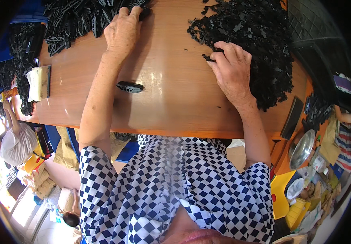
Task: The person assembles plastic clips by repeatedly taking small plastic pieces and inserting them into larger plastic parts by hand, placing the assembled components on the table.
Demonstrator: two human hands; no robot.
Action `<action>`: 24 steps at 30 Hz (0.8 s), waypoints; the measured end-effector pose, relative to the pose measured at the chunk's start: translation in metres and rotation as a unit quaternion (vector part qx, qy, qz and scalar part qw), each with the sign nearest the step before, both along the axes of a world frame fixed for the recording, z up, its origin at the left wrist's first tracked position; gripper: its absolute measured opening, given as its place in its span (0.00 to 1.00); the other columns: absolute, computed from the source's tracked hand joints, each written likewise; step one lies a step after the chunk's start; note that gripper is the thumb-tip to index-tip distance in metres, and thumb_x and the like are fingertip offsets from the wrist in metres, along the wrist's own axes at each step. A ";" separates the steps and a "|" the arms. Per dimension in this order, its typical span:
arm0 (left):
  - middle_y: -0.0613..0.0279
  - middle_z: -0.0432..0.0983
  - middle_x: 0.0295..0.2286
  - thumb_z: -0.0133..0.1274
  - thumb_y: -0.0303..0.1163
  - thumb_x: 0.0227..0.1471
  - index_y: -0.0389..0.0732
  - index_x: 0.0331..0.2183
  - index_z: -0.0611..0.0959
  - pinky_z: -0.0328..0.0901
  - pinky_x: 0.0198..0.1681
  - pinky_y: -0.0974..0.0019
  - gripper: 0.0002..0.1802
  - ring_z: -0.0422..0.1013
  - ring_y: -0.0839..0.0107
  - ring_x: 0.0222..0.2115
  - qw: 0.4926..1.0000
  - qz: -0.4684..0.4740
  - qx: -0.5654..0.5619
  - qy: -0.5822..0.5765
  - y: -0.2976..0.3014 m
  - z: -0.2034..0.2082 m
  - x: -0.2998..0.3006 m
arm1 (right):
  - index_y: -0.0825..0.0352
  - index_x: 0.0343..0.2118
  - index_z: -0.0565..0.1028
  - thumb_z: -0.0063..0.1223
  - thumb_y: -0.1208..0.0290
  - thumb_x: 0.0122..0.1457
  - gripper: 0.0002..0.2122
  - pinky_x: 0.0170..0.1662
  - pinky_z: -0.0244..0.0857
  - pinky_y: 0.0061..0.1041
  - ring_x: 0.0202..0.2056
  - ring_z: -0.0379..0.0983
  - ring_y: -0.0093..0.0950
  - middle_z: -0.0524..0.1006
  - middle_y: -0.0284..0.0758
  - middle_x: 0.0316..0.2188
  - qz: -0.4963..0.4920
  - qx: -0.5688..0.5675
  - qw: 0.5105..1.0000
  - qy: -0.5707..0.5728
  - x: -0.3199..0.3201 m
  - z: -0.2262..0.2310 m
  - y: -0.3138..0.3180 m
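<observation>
My left hand reaches to the far left, at the edge of a pile of long black plastic parts. Its fingers bend down over dark parts, and the fingertips are hidden. Beside the pile of small black plastic pieces at the right is my right hand. A small black plastic piece shows between its thumb and fingers. One long black plastic part lies apart on the wooden table, just right of my left forearm.
A paper pad and more black parts are at the table's left. A dark flat block lies by the right edge, near a metal bowl. Another person works at the far left.
</observation>
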State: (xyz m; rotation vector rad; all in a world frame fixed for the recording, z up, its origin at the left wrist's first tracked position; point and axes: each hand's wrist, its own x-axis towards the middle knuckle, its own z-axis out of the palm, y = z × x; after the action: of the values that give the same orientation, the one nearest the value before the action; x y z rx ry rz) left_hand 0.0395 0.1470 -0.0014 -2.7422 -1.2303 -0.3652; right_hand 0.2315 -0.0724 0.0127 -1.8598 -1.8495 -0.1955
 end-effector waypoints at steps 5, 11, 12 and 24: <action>0.59 0.71 0.34 0.55 0.33 0.49 0.47 0.40 0.74 0.68 0.38 0.56 0.14 0.72 0.57 0.37 1.000 -0.008 0.001 0.015 0.000 0.000 -0.007 | 0.64 0.32 0.72 0.58 0.74 0.55 0.06 0.34 0.64 0.24 0.28 0.73 0.25 0.76 0.32 0.26 -0.067 -0.024 0.821 0.566 -0.004 -0.001 -0.011; 0.57 0.76 0.32 0.53 0.36 0.51 0.43 0.38 0.74 0.67 0.36 0.57 0.13 0.72 0.54 0.36 0.998 -0.043 -0.029 -0.036 -0.023 0.003 -0.019 | 0.63 0.40 0.69 0.53 0.74 0.59 0.08 0.35 0.65 0.24 0.30 0.72 0.25 0.76 0.36 0.31 0.110 -0.041 0.411 0.904 -0.013 0.000 -0.029; 0.56 0.76 0.30 0.53 0.38 0.52 0.42 0.38 0.74 0.67 0.36 0.58 0.13 0.72 0.54 0.34 0.989 -0.016 -0.118 -0.085 -0.032 0.007 -0.021 | 0.63 0.40 0.69 0.53 0.74 0.59 0.08 0.35 0.65 0.24 0.30 0.72 0.25 0.76 0.36 0.31 0.111 -0.042 0.411 0.904 -0.015 -0.001 -0.031; 0.61 0.76 0.31 0.56 0.30 0.53 0.33 0.47 0.71 0.70 0.27 0.81 0.21 0.73 0.79 0.27 0.437 -0.017 -0.755 -0.489 -0.141 0.022 -0.011 | 0.65 0.37 0.71 0.53 0.73 0.59 0.06 0.35 0.66 0.21 0.29 0.73 0.23 0.78 0.36 0.31 0.046 -0.070 0.515 0.853 -0.038 0.010 -0.036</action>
State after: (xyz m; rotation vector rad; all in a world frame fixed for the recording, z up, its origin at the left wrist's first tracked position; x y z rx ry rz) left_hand 0.0290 0.0055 0.0208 -3.9134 -2.8430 -1.9222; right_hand 0.1936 -0.1082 0.0224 -0.9025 -0.3851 1.3669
